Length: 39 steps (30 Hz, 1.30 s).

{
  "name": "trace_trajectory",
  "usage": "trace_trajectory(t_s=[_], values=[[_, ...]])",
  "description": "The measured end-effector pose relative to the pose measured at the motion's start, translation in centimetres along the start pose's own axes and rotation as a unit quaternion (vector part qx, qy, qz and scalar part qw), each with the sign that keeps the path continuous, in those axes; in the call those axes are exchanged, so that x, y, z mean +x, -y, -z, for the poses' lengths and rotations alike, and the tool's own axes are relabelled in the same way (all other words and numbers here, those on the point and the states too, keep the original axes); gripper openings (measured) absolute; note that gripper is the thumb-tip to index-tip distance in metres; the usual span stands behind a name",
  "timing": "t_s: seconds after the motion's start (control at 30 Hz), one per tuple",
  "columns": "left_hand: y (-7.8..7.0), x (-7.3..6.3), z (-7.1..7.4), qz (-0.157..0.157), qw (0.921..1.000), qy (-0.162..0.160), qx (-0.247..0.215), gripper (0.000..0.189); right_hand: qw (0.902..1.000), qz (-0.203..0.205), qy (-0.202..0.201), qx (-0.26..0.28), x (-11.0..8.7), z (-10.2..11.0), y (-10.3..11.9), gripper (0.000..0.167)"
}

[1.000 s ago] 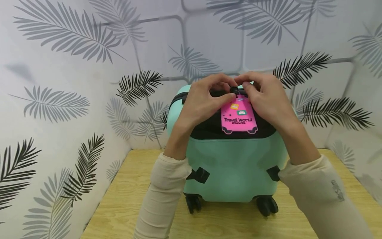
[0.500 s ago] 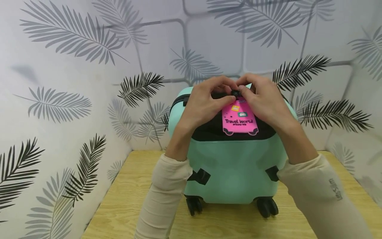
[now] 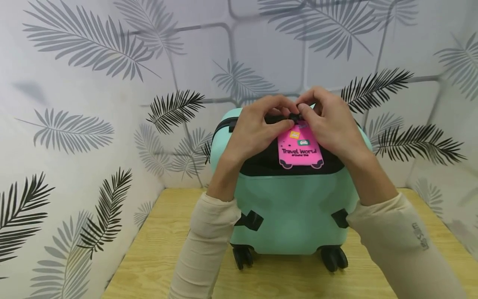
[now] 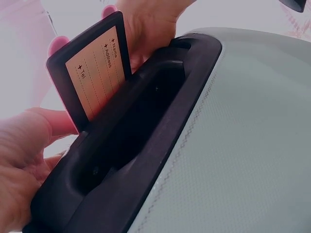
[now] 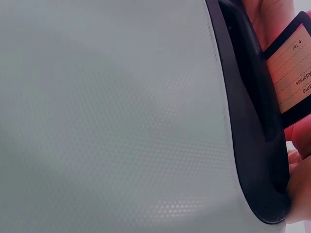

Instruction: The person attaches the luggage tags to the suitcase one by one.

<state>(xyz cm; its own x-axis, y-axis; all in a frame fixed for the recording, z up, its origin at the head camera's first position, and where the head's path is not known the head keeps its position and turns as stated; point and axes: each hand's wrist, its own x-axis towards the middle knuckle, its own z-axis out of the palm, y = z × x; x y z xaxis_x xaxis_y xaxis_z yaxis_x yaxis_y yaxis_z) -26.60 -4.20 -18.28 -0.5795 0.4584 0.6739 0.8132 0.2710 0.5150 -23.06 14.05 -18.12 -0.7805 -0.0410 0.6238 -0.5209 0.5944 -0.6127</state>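
A mint-green suitcase stands upright on its wheels. Over its black handle panel hangs a pink luggage tag shaped like a little suitcase, printed "Travel World". Its back, an orange card with name, address and tel lines, faces the left wrist camera. At the tag's top, my left hand pinches the black strap between thumb and fingers. From the other side my right hand pinches the strap just above, thumb against index finger. Fingers cover most of the strap.
The suitcase rests on a wood-grain table, with black wheels at its base and black corner straps low on its side. A wall covering with printed leaves rises behind and at both sides.
My right thumb and index finger have closed together at the strap, then risen slightly. My left hand keeps its pinch almost in place. The suitcase stays where it stood.
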Motion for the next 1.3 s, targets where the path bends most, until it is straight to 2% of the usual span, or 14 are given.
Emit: trace_trajectory(t_s=[0.3,0.53,1.03,1.3], values=[[0.00,-0.17,-0.06,-0.010,0.9999,0.005,-0.003,0.012,0.9980,0.011,-0.009,0.062,-0.21,0.01,-0.47,0.013],[-0.11,-0.08,-0.08,-0.008,1.0000,0.006,-0.001,0.013,0.9966,0.004,-0.023,0.080,-0.11,0.33,-0.65,0.015],[0.00,0.03,-0.16,-0.021,0.9997,-0.006,-0.005,0.008,0.9972,0.001,-0.039,0.063,-0.14,-0.07,-0.29,0.011],[0.03,0.06,-0.19,-0.017,0.9998,-0.011,-0.010,0.005,0.9973,0.006,-0.040,0.062,-0.26,-0.02,-0.29,0.011]])
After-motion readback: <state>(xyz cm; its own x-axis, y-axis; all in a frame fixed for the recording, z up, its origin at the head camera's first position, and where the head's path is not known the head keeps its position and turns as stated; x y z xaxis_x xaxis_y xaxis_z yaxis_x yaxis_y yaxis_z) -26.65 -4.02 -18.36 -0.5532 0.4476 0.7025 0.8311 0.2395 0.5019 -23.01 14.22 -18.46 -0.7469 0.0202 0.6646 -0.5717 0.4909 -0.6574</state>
